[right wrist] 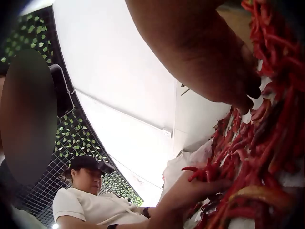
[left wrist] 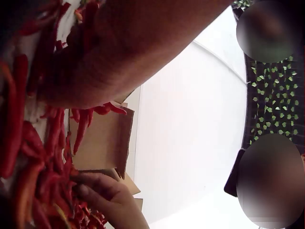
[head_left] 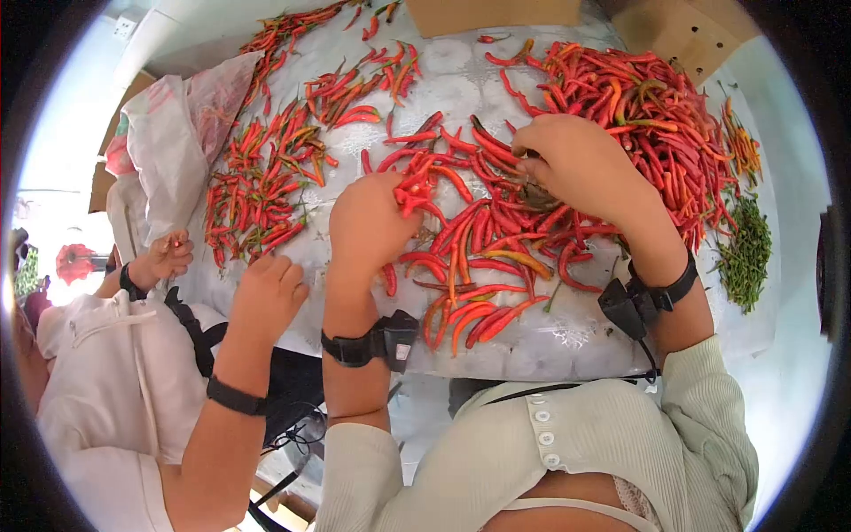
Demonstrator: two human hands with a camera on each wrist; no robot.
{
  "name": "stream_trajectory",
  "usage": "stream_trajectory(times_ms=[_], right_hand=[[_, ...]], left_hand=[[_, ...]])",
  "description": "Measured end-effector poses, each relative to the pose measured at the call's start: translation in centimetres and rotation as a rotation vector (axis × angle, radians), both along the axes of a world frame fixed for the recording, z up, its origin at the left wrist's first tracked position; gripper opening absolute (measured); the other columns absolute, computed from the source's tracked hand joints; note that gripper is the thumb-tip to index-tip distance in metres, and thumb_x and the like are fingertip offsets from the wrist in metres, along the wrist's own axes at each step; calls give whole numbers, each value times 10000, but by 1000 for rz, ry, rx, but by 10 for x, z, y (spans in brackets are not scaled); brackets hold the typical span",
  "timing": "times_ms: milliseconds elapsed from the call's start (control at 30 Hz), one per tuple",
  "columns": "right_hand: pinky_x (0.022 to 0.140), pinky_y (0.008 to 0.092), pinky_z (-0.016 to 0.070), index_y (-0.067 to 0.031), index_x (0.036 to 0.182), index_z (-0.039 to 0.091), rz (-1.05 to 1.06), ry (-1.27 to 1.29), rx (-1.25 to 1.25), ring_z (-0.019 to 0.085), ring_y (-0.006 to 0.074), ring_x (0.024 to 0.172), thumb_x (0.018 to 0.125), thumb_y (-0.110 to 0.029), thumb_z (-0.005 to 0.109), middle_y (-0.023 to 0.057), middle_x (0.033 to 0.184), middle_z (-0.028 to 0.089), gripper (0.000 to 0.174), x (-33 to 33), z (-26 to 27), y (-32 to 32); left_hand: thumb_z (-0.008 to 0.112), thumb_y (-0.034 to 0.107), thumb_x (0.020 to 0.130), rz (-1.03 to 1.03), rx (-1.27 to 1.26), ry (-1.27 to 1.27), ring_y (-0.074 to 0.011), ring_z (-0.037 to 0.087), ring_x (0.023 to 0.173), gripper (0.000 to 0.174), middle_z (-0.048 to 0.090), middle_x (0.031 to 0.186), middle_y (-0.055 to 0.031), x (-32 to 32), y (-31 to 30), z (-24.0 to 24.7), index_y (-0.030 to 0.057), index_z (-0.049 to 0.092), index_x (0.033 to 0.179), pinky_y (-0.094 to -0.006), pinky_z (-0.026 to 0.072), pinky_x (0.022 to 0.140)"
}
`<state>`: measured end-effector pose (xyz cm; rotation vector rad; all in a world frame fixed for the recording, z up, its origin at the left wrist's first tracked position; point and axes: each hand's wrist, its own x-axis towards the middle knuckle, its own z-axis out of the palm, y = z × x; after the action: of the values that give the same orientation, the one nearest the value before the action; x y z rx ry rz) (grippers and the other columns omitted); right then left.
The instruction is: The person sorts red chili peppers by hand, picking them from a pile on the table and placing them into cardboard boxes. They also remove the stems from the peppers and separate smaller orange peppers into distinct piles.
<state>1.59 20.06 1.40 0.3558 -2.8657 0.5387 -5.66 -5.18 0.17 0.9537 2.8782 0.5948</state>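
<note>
My left hand (head_left: 372, 222) grips several red chili peppers (head_left: 417, 191), their ends sticking out past the thumb side in the head view. In the right wrist view those held chilies (right wrist: 206, 172) stand out above the fingers. My right hand (head_left: 581, 164) hangs, fingers bent downward, over loose red chilies (head_left: 496, 213) at the edge of the large heap (head_left: 620, 106). Its fingertips (right wrist: 244, 106) are close over the chilies in the right wrist view, with nothing showing between them. Loose chilies (head_left: 483, 310) also lie on the table in front of me.
A second person's hand (head_left: 266, 297) is left of mine, near a pile of chilies with green stems (head_left: 257, 186). A white sack (head_left: 168, 133) lies beyond it. Small green chilies (head_left: 745, 257) are at the right. Cardboard boxes (head_left: 496, 13) stand along the table's (head_left: 585, 355) far side.
</note>
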Motion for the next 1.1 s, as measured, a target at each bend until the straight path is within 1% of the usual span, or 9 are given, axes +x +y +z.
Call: stream_trajectory(times_ms=[133,167,267,400,500,700,800,1033,1100], right_hand=[[730,452,470,-9,780,622,-66,53,14,592,354,820,747,-147,624,177,801,604,142,-5,-12,-4],[733,452,471,-5,783,619,-70,70,7,591,355,820,743,-138,624,180,802,602,139,-5,-16,-7],[739,451,472,10,806,605,-58,99,-5,590,356,824,734,-111,628,187,802,598,142,-6,-25,-16],[744,453,473,23,861,583,46,104,-52,592,362,837,739,-92,631,187,819,606,175,-5,-26,-21],[740,367,482,17,936,558,15,-156,-248,611,295,830,779,-47,637,133,854,616,187,-1,-9,-25],[710,246,472,23,1035,543,104,-293,-960,592,87,803,883,-63,575,51,867,640,177,-8,-1,-24],[713,283,483,4,1025,583,87,-408,-1112,608,121,831,868,-101,610,72,880,646,191,-2,9,-28],[688,216,454,-9,968,584,223,-408,-1166,564,51,802,856,-104,651,13,853,629,161,8,3,-53],[689,234,464,-6,957,594,218,-403,-1100,587,86,790,841,-99,658,38,849,636,161,6,0,-50]], left_hand=[[748,161,714,125,610,-533,-171,583,591,193,625,696,-48,-9,-5,7,34,648,819,-296,461,556],[753,139,739,223,794,-683,-83,525,555,187,605,693,-4,-2,-5,14,18,647,835,-220,409,505],[752,113,724,317,965,-892,-94,513,528,205,604,677,-23,-8,-15,13,13,646,869,-215,375,464],[728,126,742,291,1051,-994,-78,497,524,185,600,671,-36,-10,-16,7,15,649,867,-195,317,436],[705,148,760,253,1051,-1012,-72,480,517,175,589,664,-30,-11,-15,4,13,654,859,-196,295,430],[701,154,764,189,994,-1083,-63,461,517,183,573,672,1,-9,-11,8,17,659,878,-197,300,448],[716,144,757,156,1027,-1052,-54,463,530,239,580,703,7,-5,-8,5,12,648,946,-191,303,457],[708,140,762,106,1175,-1005,-62,470,580,260,572,734,1,15,13,8,20,594,963,-193,319,475],[669,172,772,21,1262,-1050,-82,458,590,235,540,740,-8,11,10,5,26,568,926,-198,335,477]])
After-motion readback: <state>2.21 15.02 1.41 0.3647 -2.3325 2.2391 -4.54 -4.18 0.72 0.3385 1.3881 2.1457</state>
